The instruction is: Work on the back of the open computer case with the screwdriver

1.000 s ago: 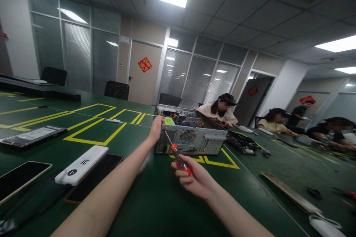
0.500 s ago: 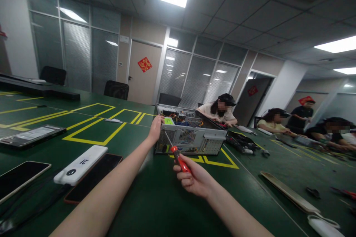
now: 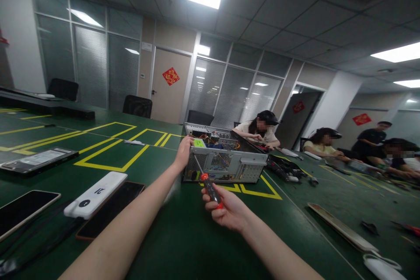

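- Before us spreads a green worktop (image 3: 183, 245) marked with yellow lines (image 3: 101, 167).
- On it, ahead of us, lies a computer case (image 3: 236, 170), open on top.
- Our left hand (image 3: 183, 155) touches its left edge; we cannot tell whether it grips.
- Our right hand (image 3: 231, 210) grasps a screwdriver (image 3: 211, 190), pointing at the case's near side.

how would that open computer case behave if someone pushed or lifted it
The open computer case would probably feel stiff, given its metal-looking panels. It seems unlikely to tip, since it lies low and broad on the green table. Its exposed cables could snag on fingers reaching inside.
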`<state>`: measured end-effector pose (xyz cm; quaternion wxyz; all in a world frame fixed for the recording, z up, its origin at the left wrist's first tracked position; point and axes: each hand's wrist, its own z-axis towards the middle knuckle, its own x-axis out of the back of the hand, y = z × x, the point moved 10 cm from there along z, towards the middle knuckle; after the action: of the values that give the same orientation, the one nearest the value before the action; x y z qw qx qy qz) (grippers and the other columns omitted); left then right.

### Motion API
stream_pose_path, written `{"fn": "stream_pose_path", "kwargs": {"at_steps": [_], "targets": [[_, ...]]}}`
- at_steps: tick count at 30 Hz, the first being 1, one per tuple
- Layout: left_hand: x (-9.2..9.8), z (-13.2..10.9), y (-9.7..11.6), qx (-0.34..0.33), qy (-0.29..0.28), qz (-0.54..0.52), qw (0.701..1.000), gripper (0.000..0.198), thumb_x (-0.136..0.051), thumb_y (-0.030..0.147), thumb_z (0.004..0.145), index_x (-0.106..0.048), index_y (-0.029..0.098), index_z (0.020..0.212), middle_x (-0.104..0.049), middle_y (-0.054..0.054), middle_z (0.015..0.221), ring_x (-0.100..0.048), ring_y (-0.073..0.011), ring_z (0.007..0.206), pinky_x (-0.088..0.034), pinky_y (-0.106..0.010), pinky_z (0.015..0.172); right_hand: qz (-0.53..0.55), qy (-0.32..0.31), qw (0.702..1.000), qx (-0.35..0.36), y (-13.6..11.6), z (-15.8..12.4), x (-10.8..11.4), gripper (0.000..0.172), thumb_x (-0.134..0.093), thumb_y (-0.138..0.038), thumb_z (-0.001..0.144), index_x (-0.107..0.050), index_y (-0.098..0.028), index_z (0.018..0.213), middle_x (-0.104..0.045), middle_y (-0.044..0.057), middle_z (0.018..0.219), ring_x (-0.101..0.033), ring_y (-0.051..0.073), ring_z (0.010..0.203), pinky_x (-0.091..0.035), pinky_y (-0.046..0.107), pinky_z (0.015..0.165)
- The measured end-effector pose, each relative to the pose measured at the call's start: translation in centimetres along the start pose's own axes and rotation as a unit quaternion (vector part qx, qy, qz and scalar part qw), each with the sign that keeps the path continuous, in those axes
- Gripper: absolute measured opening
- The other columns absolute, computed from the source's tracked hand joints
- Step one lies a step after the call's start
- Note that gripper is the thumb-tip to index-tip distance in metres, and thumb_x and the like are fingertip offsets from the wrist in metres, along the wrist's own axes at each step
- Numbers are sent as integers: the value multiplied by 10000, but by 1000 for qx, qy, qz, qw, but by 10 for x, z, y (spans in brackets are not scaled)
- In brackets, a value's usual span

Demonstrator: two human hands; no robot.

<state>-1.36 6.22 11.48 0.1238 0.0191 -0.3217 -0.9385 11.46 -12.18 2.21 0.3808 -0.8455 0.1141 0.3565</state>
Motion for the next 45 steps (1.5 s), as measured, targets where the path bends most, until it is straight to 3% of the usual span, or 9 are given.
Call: {"fn": "stream_pose_path", "kwargs": {"at_steps": [7,12,17,21,26,29,33,41,45], "targets": [[0,-1,1,-6,-5,1,1000,376,-243,321,972,-508,226,723,-664,-47,1003,-567,-184,1121,-349,-384,1153,25,-13,999,21,-5,-8,-11,316,-415,-372,1006,-489,-140,805,-429,-55,619,-296,-13,386,-141,66,321],[0,0,-3,-4,0,3,1000,393,-228,331,975,-493,225,704,-667,-53,993,-567,-185,1119,-357,-382,1144,19,-27,999,30,-4,-1,-18,265,-472,-355,978,-540,-127,860,-563,29,720,-500,45,522,-328,79,393],[-1,-1,-5,3,0,-2,1000,398,-231,325,978,-508,225,710,-673,-43,989,-576,-175,1115,-353,-364,1147,-15,-46,999,-5,9,8,-35,338,-408,-388,1001,-580,-102,947,-650,80,759,-631,124,647,-516,205,556],[0,-1,-4,0,-2,-3,1000,392,-236,322,976,-510,227,712,-671,-40,976,-582,-174,1095,-353,-357,1146,-30,-73,997,-16,17,11,-49,390,-344,-448,1008,-566,-127,1004,-649,69,772,-643,141,649,-461,177,474],[0,0,-1,1,0,-4,1000,389,-228,318,976,-500,227,714,-665,-41,977,-579,-170,1089,-345,-352,1149,-22,-55,998,-3,11,2,-54,389,-327,-446,1015,-549,-127,1000,-593,41,737,-568,91,556,-260,91,359],[-1,-1,1,-2,-3,-7,1000,378,-228,316,973,-490,227,715,-658,-44,992,-575,-170,1094,-338,-351,1154,-32,-43,999,5,8,-2,-56,308,-375,-385,1014,-545,-132,968,-581,28,727,-530,70,525,-221,80,336],[0,-1,1,0,-2,-6,1000,382,-227,320,976,-484,228,707,-659,-43,993,-574,-171,1096,-343,-348,1151,-26,-26,999,-3,14,0,-53,209,-428,-290,1003,-542,-124,949,-593,28,740,-518,53,522,-260,67,328],[0,-1,4,-17,1,-14,1000,375,-230,313,974,-478,225,707,-657,-44,981,-581,-172,1070,-344,-361,1150,-12,-8,1000,-1,17,2,-49,344,-334,-343,1021,-562,-87,998,-641,70,753,-652,130,649,-492,164,461],[0,-1,4,-15,-1,-9,1000,372,-232,314,974,-482,225,713,-660,-41,986,-576,-170,1088,-344,-358,1151,-16,-9,1000,6,16,4,-48,328,-315,-316,1001,-565,-109,1051,-616,43,719,-625,135,590,-431,167,401]]}}
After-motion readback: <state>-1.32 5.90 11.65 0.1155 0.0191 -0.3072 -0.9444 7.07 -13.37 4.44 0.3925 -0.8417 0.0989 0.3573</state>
